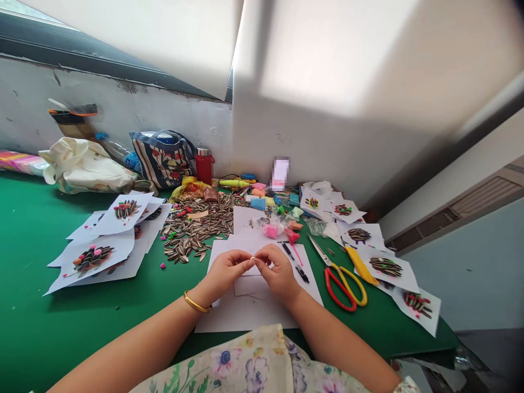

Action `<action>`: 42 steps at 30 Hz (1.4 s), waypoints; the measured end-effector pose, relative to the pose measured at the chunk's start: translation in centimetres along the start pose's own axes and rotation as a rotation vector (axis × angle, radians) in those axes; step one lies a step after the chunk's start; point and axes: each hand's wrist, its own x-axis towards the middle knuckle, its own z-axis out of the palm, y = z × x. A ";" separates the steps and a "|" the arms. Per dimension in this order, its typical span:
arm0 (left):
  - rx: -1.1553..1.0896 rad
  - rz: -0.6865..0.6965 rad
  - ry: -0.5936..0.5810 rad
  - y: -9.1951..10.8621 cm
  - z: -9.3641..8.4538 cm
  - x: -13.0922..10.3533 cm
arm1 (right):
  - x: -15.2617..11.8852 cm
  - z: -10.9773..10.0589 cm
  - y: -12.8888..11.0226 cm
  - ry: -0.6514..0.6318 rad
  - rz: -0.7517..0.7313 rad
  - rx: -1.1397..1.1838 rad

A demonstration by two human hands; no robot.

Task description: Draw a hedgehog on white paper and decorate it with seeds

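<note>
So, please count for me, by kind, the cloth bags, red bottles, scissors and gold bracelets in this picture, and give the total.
Cloth bags, one cream bag and one striped bag: 2
Red bottle: 1
Scissors: 1
Gold bracelet: 1
Total: 5

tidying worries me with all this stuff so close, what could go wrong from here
The open scissors lie beside the right forearm, so an outward sweep might catch a blade or knock them. The decorated card at the table's right end sits close to the edge and could slip off. The loose seeds lie in an open heap beyond the hands, so a nudge might scatter them.
</note>
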 end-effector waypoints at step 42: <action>-0.223 -0.160 -0.124 -0.6 -0.1 0.0 | -0.2 0.2 -0.3 -0.074 -0.048 -0.079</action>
